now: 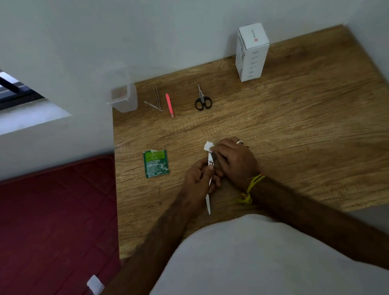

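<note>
- Near the front of the worktop (305, 124), the left hand (198, 175) grips a metal tool (208, 203), and the right hand (235, 160) pinches a white wipe (208, 146) against its upper end.
- Likely risks: the thin wipe may tear or slip, so that fingers meet the tool's edge, and a loose grip could drop the tool.
- The green sachet (155, 163) lies torn open, its print unreadable. The white box (252, 51) bears a red logo, with lettering too small to read.
</note>
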Tool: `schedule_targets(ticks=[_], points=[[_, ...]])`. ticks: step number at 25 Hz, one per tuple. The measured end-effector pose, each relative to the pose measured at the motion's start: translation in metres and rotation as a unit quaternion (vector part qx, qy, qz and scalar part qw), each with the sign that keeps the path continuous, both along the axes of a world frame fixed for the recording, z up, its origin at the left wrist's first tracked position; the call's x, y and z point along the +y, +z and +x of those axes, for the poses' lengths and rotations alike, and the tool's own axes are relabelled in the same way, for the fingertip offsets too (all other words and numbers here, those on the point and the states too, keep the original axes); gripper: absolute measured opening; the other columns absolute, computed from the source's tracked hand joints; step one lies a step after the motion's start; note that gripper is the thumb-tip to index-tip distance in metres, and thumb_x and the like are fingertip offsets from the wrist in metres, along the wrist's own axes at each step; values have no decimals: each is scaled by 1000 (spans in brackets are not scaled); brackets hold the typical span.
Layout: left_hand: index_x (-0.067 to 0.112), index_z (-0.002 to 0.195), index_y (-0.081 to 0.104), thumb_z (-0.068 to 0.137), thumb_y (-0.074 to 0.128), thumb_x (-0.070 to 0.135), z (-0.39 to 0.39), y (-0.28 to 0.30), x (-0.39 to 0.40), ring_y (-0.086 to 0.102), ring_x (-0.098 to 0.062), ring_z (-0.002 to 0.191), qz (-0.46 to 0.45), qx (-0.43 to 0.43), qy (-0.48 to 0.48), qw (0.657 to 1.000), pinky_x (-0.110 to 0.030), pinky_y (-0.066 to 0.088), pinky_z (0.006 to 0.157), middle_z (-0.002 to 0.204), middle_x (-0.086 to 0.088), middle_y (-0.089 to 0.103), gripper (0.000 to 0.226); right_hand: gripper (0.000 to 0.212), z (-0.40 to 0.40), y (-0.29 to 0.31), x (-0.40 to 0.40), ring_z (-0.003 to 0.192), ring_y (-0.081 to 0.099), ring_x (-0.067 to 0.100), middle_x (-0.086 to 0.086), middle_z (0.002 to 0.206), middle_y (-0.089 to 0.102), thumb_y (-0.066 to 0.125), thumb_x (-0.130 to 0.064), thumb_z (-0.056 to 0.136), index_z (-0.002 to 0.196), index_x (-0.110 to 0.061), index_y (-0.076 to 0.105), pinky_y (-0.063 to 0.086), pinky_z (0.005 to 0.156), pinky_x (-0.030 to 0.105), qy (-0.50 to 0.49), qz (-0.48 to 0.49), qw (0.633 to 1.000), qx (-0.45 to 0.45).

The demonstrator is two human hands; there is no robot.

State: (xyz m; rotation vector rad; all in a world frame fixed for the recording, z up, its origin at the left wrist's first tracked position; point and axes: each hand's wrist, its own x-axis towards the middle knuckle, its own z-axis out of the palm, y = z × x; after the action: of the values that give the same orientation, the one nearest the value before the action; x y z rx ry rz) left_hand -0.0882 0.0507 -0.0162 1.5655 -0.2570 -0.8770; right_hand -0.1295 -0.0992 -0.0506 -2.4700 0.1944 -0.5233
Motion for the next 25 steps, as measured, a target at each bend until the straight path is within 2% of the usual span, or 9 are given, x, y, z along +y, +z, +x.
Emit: schedule_targets(ticks=[3, 8, 11, 14, 18, 20, 23, 25], points=[[-7, 125, 53, 107, 37, 5, 1, -2, 1, 51, -2, 49, -7, -1, -21, 1000, -14, 38, 45, 80, -8, 63, 27, 26, -2, -3, -1, 99, 59, 22, 8, 107, 69, 51, -16, 93, 105, -7, 72, 45, 87, 34, 18, -16, 1000, -6], [-9, 128, 50, 107, 35, 3, 1, 0, 2, 52, -2, 48, -4, -2, -31, 1000, -13, 39, 46, 79, -8, 61, 28, 27, -4, -3, -1, 100, 58, 23, 9, 108, 69, 50, -17, 94, 108, -8, 72, 46, 88, 36, 39, -14, 999, 5], [-9, 133, 47, 107, 35, 2, 0, 0, 3, 52, -2, 47, -12, 1, -23, 1000, -13, 39, 46, 80, -9, 62, 31, 29, -4, -1, -3, 99, 60, 26, 10, 108, 69, 49, -17, 94, 106, -7, 72, 48, 88, 40, 20, 4, 1000, -1], [-8, 129, 50, 107, 36, 4, 0, -2, 4, 49, -2, 47, -4, -8, -26, 1000, -14, 39, 47, 77, -8, 62, 29, 28, -7, -2, -1, 98, 59, 25, 11, 106, 69, 49, -16, 94, 106, -6, 72, 45, 88, 37, 54, -16, 998, -7], [-10, 127, 50, 106, 36, 3, -1, 0, 4, 51, -2, 48, -9, -9, -18, 1000, -14, 39, 47, 78, -7, 63, 28, 27, -6, -1, -3, 99, 60, 27, 12, 107, 68, 50, -17, 95, 108, -5, 72, 48, 87, 40, 52, -9, 998, -14], [-12, 122, 52, 106, 37, 3, -2, -2, 3, 50, -2, 47, 0, -15, -20, 1000, -16, 38, 47, 75, -5, 63, 26, 25, -9, -2, -3, 100, 58, 24, 11, 108, 68, 53, -14, 93, 108, -6, 71, 45, 88, 36, 75, -15, 997, -22], [-10, 124, 51, 106, 37, 3, 0, -3, 2, 51, -2, 48, 2, -7, -13, 1000, -15, 39, 46, 76, -5, 64, 26, 25, -9, -1, -4, 100, 58, 26, 10, 108, 68, 52, -14, 93, 107, -7, 72, 47, 88, 41, 51, -4, 999, -15], [-9, 118, 53, 106, 37, 3, 0, -3, 3, 49, -3, 48, 4, -12, -14, 1000, -16, 39, 47, 75, -6, 64, 23, 27, -9, 0, -4, 100, 57, 26, 9, 108, 68, 51, -17, 94, 107, -7, 72, 46, 89, 38, 64, -15, 998, -16]])
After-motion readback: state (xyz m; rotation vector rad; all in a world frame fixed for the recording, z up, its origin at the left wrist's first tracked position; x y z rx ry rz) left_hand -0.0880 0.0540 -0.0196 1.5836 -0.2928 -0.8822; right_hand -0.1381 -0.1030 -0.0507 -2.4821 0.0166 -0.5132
